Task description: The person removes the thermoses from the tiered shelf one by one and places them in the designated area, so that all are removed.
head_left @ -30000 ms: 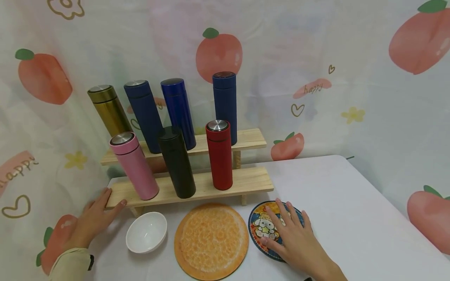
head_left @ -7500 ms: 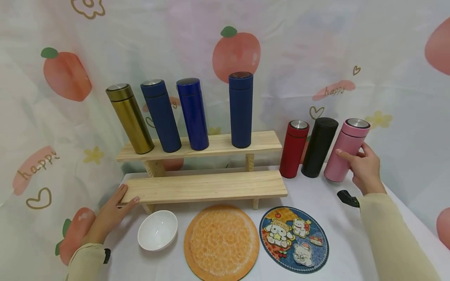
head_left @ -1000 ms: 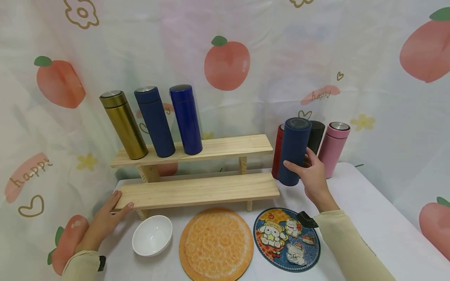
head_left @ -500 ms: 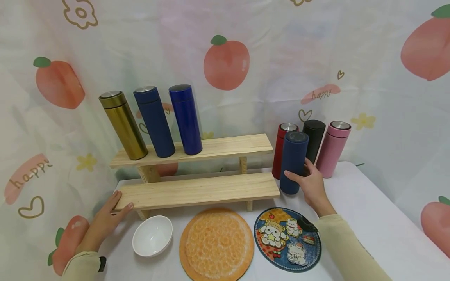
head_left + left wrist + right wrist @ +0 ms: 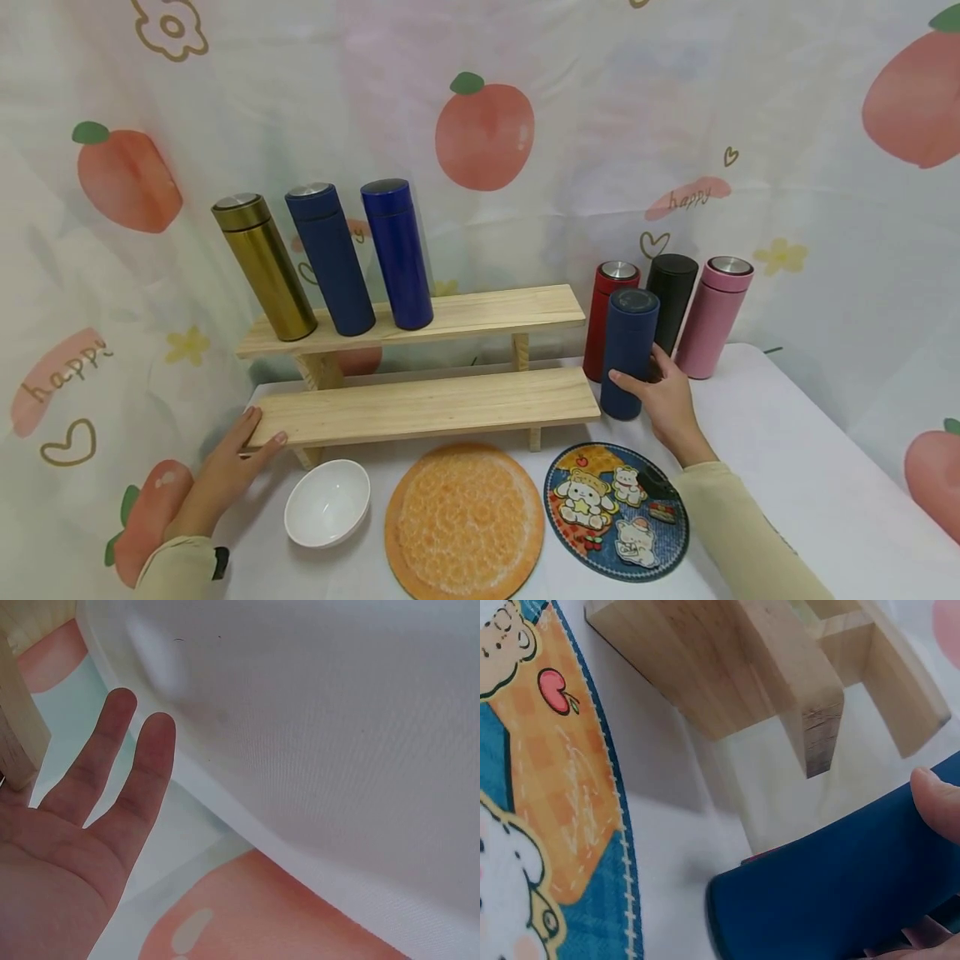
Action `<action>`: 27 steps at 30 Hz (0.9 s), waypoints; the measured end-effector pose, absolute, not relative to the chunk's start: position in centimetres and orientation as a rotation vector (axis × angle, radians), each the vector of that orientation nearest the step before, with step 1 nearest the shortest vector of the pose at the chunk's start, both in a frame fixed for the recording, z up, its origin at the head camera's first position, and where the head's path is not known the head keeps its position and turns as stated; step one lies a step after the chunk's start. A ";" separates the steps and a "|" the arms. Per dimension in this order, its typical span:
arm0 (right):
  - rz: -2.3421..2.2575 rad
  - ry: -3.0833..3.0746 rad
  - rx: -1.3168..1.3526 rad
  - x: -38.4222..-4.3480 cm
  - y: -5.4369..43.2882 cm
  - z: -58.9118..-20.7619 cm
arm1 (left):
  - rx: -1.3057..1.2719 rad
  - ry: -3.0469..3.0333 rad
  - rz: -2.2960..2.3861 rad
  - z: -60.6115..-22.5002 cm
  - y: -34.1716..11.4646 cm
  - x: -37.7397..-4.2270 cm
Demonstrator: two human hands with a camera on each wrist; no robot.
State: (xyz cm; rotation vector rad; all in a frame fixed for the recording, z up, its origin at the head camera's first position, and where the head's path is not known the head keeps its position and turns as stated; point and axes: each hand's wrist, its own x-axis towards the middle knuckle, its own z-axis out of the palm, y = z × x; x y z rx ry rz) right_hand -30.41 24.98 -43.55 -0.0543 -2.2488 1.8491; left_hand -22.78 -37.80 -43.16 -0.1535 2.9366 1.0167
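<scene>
My right hand (image 5: 664,406) grips a matte blue thermos (image 5: 630,354), upright at the table's right side, just in front of a red thermos (image 5: 600,321). Thumb and fingers wrap its lower half; in the right wrist view, the base of the blue thermos (image 5: 802,900) is close to the white cloth. Behind it stand a black thermos (image 5: 671,292) and a pink thermos (image 5: 712,321). At the left end of the two-tier wooden rack (image 5: 427,408), my left hand (image 5: 225,475) rests on the lower board. Two straight fingers (image 5: 154,750) show below the board in the left wrist view.
On the upper board stand a gold thermos (image 5: 266,271), a matte blue thermos (image 5: 332,262) and a glossy blue thermos (image 5: 397,258). In front of the rack lie a white bowl (image 5: 327,504), a round orange mat (image 5: 465,521) and a cartoon mat (image 5: 615,512). A printed curtain (image 5: 600,108) hangs behind.
Since 30 s ago, the red, black and pink thermoses have moved from the lower board to the table's right side. Over the last second, my right hand has lowered the blue thermos in front of them.
</scene>
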 end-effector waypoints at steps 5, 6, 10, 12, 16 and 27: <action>1.854 -2.257 -0.076 -30.5 25.2 -43.9 | -0.150 2.937 1.029 -43.5 -37.8 -22.7; 1.853 -2.257 -0.086 -30.5 25.2 -43.9 | -0.151 2.934 1.032 -43.6 -37.8 -22.7; 1.850 -2.250 -0.094 -30.8 25.2 -43.9 | -0.152 2.930 1.045 -43.6 -37.9 -22.7; 1.854 -2.241 -0.082 -30.9 25.1 -43.9 | -0.150 2.930 1.049 -43.5 -38.0 -22.6; 1.857 -2.223 -0.053 -31.1 24.9 -43.9 | -0.151 2.932 1.041 -43.2 -38.0 -22.6; 1.829 -2.279 -0.094 -31.3 24.5 -43.9 | -0.151 2.946 1.017 -42.9 -37.6 -22.5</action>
